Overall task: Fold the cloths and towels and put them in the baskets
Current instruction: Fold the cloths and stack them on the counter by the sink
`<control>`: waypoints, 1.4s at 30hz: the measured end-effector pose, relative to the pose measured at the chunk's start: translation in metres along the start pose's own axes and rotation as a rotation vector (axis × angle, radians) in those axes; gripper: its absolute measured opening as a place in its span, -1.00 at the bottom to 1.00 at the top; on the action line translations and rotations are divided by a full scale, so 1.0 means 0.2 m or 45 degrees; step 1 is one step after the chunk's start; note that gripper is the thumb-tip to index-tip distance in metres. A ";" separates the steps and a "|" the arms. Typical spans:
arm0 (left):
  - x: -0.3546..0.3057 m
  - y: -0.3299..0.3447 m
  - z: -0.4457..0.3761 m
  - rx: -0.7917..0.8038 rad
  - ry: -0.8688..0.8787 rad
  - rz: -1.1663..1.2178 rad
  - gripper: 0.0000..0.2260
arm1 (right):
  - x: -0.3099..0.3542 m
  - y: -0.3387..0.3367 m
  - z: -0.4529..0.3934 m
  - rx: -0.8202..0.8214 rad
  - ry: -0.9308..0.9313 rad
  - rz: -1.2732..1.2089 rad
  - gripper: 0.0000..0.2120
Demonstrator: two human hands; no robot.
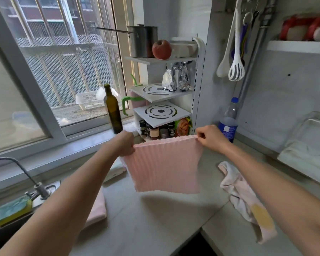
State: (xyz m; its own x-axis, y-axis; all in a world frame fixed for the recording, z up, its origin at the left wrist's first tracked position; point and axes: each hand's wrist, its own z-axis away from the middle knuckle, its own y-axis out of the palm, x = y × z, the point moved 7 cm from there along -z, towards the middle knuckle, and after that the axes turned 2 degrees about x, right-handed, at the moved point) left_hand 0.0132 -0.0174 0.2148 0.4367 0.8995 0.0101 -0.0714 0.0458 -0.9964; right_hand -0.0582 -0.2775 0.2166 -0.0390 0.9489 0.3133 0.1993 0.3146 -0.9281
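From the head view, both arms reach out over the counter (155, 218) toward its back corner. The left hand (125, 145) pinches one top corner of a pink ribbed cloth (164, 167) and the right hand (211, 135) pinches the other, so the hands stand apart with the cloth stretched between them. It hangs flat and clear of the counter, probably to square it before a fold. A crumpled pale towel (242, 196) lies along the counter's right edge, unfolded. A folded pink cloth (98, 207) rests at the left edge beside the sink (13, 217).

No basket on the counter is clearly visible. A white plastic basket (90, 101) sits outside the window; its contents cannot be made out. The corner shelf rack (163, 97) holds a steel pot (143, 41), an apple (161, 49), foil packets (175, 80) and spice jars (155, 130).
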 end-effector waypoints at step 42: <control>0.05 0.96 -0.18 0.236 -0.241 0.296 -0.86 | -0.25 1.02 -0.11 0.533 0.437 -0.161 -0.79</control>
State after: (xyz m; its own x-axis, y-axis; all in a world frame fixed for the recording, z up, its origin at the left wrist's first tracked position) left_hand 0.0370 -0.0150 0.0214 0.2171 0.9589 -0.1828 -0.3183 -0.1075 -0.9419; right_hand 0.0055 -0.2608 0.0163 0.2978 0.8621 0.4100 -0.1951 0.4754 -0.8579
